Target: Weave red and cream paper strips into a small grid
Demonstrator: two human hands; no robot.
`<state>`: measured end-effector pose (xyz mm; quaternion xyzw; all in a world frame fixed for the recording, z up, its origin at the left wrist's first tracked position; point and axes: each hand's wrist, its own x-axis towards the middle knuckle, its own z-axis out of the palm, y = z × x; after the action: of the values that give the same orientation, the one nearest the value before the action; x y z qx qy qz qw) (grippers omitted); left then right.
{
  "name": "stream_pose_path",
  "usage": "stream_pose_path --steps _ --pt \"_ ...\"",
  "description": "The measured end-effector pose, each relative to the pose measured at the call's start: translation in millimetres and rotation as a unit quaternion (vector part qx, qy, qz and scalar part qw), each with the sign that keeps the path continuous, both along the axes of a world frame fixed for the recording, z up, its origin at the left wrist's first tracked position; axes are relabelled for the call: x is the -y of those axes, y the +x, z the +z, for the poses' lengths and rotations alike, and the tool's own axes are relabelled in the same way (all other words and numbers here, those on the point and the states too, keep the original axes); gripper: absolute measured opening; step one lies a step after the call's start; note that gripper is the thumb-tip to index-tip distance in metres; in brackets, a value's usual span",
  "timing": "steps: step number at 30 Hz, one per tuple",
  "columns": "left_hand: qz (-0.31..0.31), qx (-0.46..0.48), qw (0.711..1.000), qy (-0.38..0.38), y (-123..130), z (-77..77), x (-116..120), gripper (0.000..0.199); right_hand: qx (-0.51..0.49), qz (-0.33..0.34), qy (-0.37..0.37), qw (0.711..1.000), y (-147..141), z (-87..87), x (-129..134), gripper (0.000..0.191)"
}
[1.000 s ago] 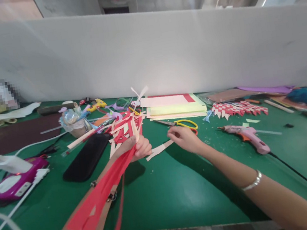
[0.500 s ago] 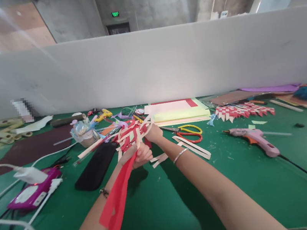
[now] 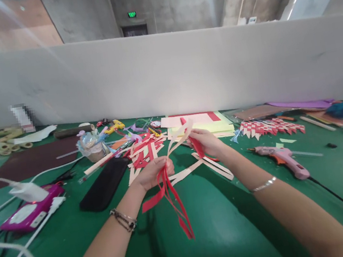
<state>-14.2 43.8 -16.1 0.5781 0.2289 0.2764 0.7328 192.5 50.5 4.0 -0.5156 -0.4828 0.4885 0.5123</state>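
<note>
My left hand [image 3: 157, 172] is closed on a bunch of red paper strips [image 3: 178, 203] that dangle below it over the green table. Pale strips [image 3: 176, 140] rise from the top of that fist. To its right, my right hand [image 3: 205, 141] is pinched on paper strips, a red one [image 3: 196, 144] and the ends of pale ones. A loose heap of red and pale strips [image 3: 144, 152] lies just behind my left hand. Long pale folded strips [image 3: 218, 168] rest on the table below my right hand, partly over the scissors, which are mostly hidden.
A black case [image 3: 105, 184] and a purple power strip [image 3: 33, 211] with white cables lie at the left. On the right are a pink glue gun [image 3: 285, 157] and a red-and-white woven paper piece [image 3: 270, 126]. Stacked paper [image 3: 223, 128] sits at the back.
My right hand has moved right, away from the heap and my left hand, with strips in it. The red strips under my left hand now hang down instead of lying across my left forearm.
</note>
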Motion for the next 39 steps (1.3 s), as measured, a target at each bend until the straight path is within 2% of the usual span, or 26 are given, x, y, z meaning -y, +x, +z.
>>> stream_pose_path --steps 3,6,9,12,16,24,30,39 --pt "0.006 -0.055 0.998 -0.002 6.4 -5.2 1.7 0.043 -0.033 -0.014 -0.001 0.999 23.7 3.5 33.8 0.024" --pt "0.018 -0.106 0.994 0.014 14.4 -10.1 6.0 0.038 -0.045 -0.041 0.003 0.998 40.0 -1.2 64.4 0.03" --pt "0.047 -0.136 0.989 0.033 21.8 -11.2 11.4 0.037 -0.031 -0.053 0.018 0.998 46.6 -8.7 86.9 0.031" --pt "0.066 -0.155 0.985 0.042 26.5 -10.5 14.5 0.038 0.029 -0.037 0.008 0.999 42.3 -14.3 99.4 0.034" --pt "0.069 -0.175 0.98 0.058 28.0 -10.9 14.3 0.039 0.08 -0.017 -0.015 0.997 33.7 -18.9 101.8 0.039" --pt "0.053 -0.161 0.981 0.097 27.5 -9.6 13.9 0.043 -0.003 -0.084 -0.032 0.996 48.7 -32.4 95.8 0.037" --pt "0.052 -0.14 0.986 0.08 28.1 -8.5 14.8 0.043 0.016 -0.069 -0.049 0.996 48.4 -32.5 96.0 0.038" --pt "0.053 -0.127 0.985 0.104 28.5 -4.5 17.2 0.043 0.008 -0.062 -0.066 0.996 49.4 -33.1 96.2 0.039"
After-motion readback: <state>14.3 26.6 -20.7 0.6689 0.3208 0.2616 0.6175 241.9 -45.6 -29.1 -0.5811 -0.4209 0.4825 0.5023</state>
